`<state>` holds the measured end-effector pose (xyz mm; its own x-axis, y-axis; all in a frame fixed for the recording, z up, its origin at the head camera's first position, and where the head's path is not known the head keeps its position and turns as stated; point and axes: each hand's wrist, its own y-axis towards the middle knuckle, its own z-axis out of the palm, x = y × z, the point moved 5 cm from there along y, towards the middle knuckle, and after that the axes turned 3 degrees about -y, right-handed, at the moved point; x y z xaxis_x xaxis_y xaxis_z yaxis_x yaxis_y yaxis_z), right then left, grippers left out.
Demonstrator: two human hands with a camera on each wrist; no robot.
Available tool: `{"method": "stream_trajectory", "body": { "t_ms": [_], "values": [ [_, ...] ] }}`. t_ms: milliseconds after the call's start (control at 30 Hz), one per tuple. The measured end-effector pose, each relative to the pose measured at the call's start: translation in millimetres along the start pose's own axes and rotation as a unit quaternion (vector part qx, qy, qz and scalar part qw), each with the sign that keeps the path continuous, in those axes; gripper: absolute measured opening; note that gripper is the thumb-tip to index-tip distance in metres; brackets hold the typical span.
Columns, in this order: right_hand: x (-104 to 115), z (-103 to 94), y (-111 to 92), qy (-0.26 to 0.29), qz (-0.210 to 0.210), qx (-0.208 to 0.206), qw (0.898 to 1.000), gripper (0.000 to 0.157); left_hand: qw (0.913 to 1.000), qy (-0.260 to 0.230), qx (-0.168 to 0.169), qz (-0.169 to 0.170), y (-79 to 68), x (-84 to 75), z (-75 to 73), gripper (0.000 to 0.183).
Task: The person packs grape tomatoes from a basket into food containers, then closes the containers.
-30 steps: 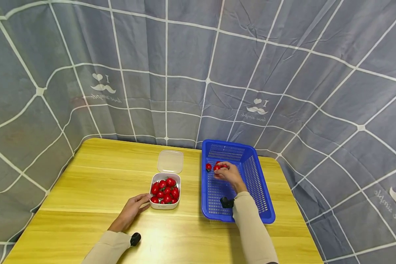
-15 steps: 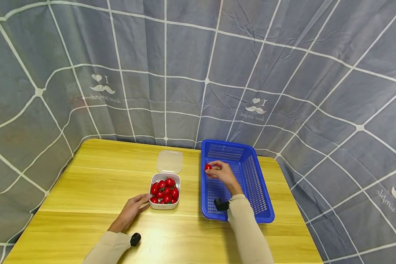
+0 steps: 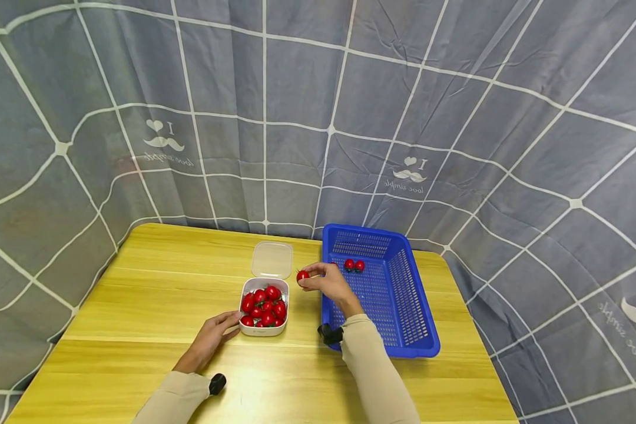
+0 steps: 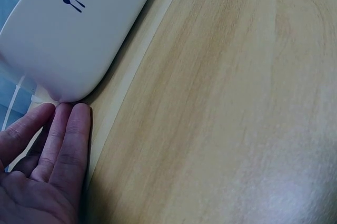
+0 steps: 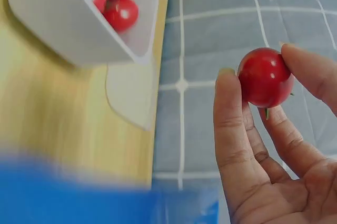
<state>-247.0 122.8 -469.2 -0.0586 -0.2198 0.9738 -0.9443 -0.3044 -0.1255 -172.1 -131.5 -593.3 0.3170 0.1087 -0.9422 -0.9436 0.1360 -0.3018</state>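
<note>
My right hand [image 3: 333,287] pinches a red cherry tomato [image 5: 265,78] between thumb and fingertips, above the table between the blue basket and the white box. Straight fingers of my left hand [image 3: 212,338] touch the near-left corner of the white box [image 3: 261,332]; its printed side [image 4: 79,39] shows in the left wrist view. Several cherry tomatoes [image 3: 267,305] with green stems fill the box. In the blue basket [image 3: 434,347], two cherry tomatoes [image 3: 354,265] lie side by side near the far left, and a bit of red shows behind my right hand.
A pale translucent lid [image 3: 272,259] lies flat on the table just behind the box. The wooden table [image 3: 153,282] ends at the back against a grey curtain [image 3: 217,141] with white lines.
My right hand has taken a cherry tomato from the basket and carried it left, over the basket's edge towards the box. The left hand has stayed at the box.
</note>
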Motion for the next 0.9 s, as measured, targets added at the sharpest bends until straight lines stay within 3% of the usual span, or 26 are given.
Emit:
{"method": "stream_trajectory", "body": {
  "t_ms": [533,900],
  "values": [
    [-22.0,65.6,7.6,0.014,0.050,0.045,0.998,0.026,1.0000,-0.008,0.000,0.001,1.0,-1.9,-1.0,0.057],
    [-28.1,93.7,5.1,-0.043,0.061,0.033,0.997,0.020,1.0000,-0.006,-0.005,0.001,1.3,-1.5,-0.9,0.057]
  ]
}}
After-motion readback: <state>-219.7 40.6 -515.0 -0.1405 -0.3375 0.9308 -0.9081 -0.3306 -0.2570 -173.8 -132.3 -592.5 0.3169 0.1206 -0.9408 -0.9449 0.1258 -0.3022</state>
